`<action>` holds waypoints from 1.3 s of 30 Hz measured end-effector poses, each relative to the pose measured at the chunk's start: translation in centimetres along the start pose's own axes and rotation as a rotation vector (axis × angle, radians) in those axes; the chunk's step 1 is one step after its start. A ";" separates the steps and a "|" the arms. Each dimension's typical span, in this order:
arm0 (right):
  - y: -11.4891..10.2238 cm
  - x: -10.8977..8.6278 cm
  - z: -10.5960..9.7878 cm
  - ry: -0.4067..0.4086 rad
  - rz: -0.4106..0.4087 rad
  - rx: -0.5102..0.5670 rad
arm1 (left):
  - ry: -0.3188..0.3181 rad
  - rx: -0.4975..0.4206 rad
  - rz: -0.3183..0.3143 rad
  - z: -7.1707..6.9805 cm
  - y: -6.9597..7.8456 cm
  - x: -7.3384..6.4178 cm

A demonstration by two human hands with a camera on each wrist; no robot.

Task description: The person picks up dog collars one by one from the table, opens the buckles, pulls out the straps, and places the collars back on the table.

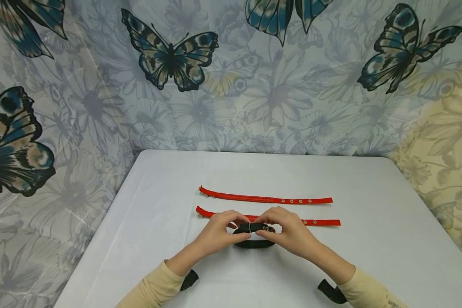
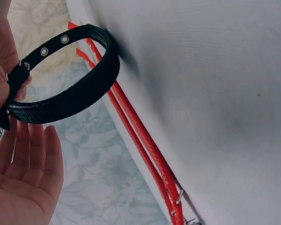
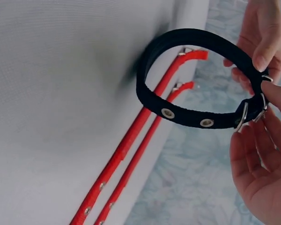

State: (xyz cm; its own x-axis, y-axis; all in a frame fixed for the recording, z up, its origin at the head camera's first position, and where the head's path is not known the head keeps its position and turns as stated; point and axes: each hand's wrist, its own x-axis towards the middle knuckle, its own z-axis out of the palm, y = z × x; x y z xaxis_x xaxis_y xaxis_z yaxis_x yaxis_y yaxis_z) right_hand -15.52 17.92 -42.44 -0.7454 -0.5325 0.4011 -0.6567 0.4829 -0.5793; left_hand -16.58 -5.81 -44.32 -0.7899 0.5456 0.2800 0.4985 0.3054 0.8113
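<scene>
A black dog collar (image 1: 254, 244) is closed into a loop and held up over the white table. Its buckle (image 3: 260, 112) and D-ring are metal, and metal eyelets (image 2: 44, 51) line one part of the strap. My left hand (image 1: 215, 231) pinches the collar near the strap's end, thumb against the black band. At the buckle side, my right hand (image 1: 294, 233) grips the collar between thumb and fingers. Both hands' fingertips come close together at the fastened part, partly hiding it in the head view.
Two red collars lie stretched out side by side beyond the hands, a farther red collar (image 1: 246, 198) and a nearer red collar (image 1: 323, 223) partly hidden by the hands. The white table (image 1: 169, 175) meets butterfly-patterned covering (image 1: 215, 124) at its back edge. Black pieces (image 1: 190, 280) show beneath both sleeves.
</scene>
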 end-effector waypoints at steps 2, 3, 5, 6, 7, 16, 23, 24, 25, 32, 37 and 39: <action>-0.1 0.0 -0.1 -0.001 -0.008 -0.005 | 0.010 -0.001 0.025 0.1 0.0 0.0; -0.1 0.0 -0.1 -0.002 -0.012 -0.006 | 0.015 0.000 0.035 0.1 0.0 0.1; -0.2 0.0 -0.1 -0.005 -0.017 -0.007 | 0.031 0.001 0.055 0.3 0.0 0.1; -0.2 0.0 -0.1 -0.006 -0.016 -0.006 | 0.039 0.003 0.060 0.4 0.0 0.2; -0.2 0.0 -0.1 -0.007 -0.015 -0.007 | 0.046 0.005 0.065 0.5 -0.1 0.2; -0.2 -0.2 0.1 0.011 0.027 -0.003 | 0.064 0.012 0.038 0.6 0.0 0.0; 0.0 -0.6 0.5 0.058 0.059 0.028 | 0.077 -0.020 0.029 0.7 -0.1 0.0; 0.1 -0.6 0.5 0.064 0.060 0.037 | 0.079 -0.026 0.027 0.7 -0.2 0.0; 0.1 -0.7 0.6 0.072 0.061 0.048 | 0.081 -0.032 0.024 0.7 -0.2 0.0; 0.3 -0.9 0.7 0.096 0.119 0.145 | 0.087 -0.098 -0.011 0.8 -0.6 0.0; 0.4 -0.9 0.6 0.083 0.246 0.284 | 0.103 -0.137 -0.058 0.9 -0.8 0.0; 0.3 -0.8 0.5 0.080 0.268 0.308 | 0.106 -0.146 -0.063 0.9 -0.8 0.0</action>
State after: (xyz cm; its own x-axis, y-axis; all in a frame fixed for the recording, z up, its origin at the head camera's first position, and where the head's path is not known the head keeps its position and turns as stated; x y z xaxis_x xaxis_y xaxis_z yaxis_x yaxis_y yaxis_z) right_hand -15.09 18.17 -43.28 -0.9000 -0.3541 0.2540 -0.3819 0.3602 -0.8511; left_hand -16.63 -5.36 -45.41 -0.8551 0.4412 0.2724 0.3956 0.2154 0.8928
